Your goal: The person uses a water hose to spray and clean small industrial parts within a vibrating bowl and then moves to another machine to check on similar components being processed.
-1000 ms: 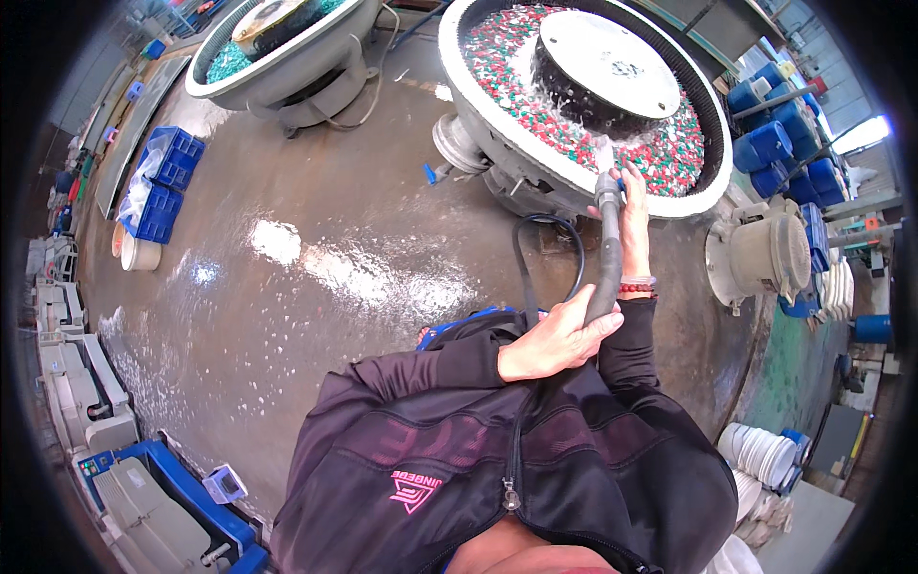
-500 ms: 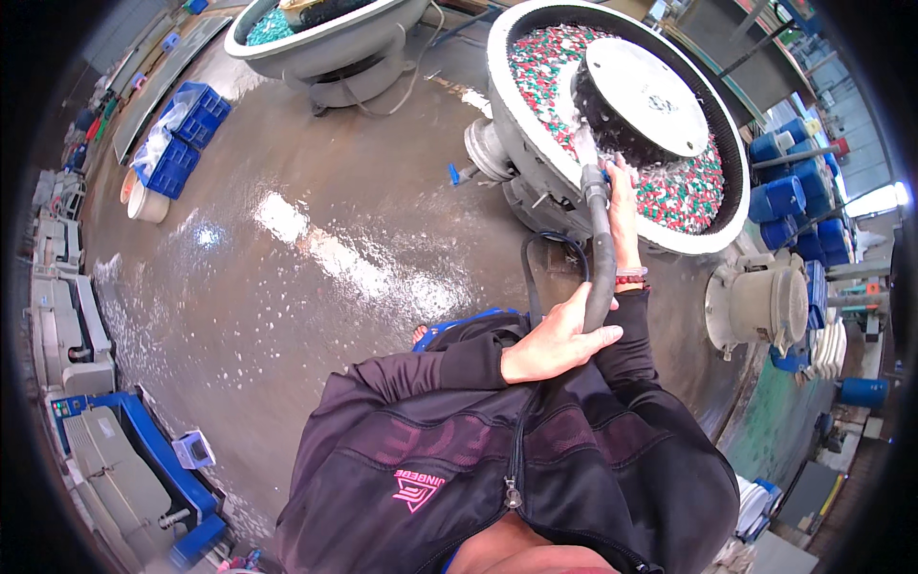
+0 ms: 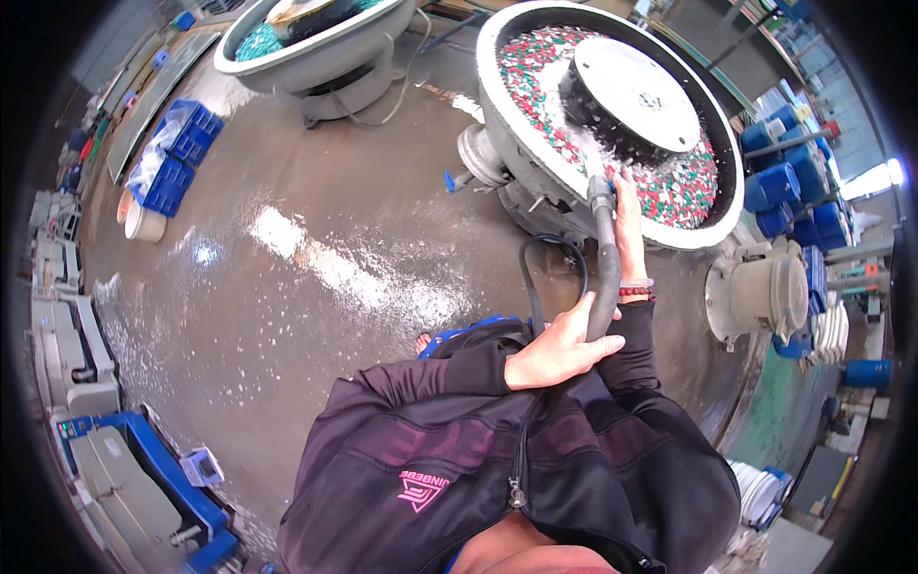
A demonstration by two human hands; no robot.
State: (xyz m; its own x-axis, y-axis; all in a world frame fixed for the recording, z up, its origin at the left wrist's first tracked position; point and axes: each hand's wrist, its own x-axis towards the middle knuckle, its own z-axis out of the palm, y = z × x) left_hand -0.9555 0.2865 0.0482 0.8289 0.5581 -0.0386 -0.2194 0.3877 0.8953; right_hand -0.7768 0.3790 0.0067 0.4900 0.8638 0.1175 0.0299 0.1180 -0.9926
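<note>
A thick black hose (image 3: 607, 273) with a metal end fitting (image 3: 600, 191) runs up in front of me. My left hand (image 3: 566, 350) wraps round its lower part, with the thumb lying across it. Farther up, my right hand (image 3: 628, 234) grips beside the fitting, its fingers pointing forward; part of the grip is hidden behind the hose. Water sprays from the hose into a round vibratory tumbling tub (image 3: 490, 91). Red, green and white chips (image 3: 681, 199) fill the tub's ring. A white round cover (image 3: 639, 94) tops its centre column.
Another tub (image 3: 316, 59) with teal chips stands far left. Blue crates (image 3: 164, 184) and a white bucket (image 3: 145, 224) sit on the wet floor (image 3: 287, 316). To the right are a grey motor housing (image 3: 760, 295) and blue barrels (image 3: 773, 187). A blue-framed machine (image 3: 120, 478) stands lower left.
The hose end and my right hand have shifted slightly right and nearer relative to the tub, and the spray with them. Both hands keep their hold.
</note>
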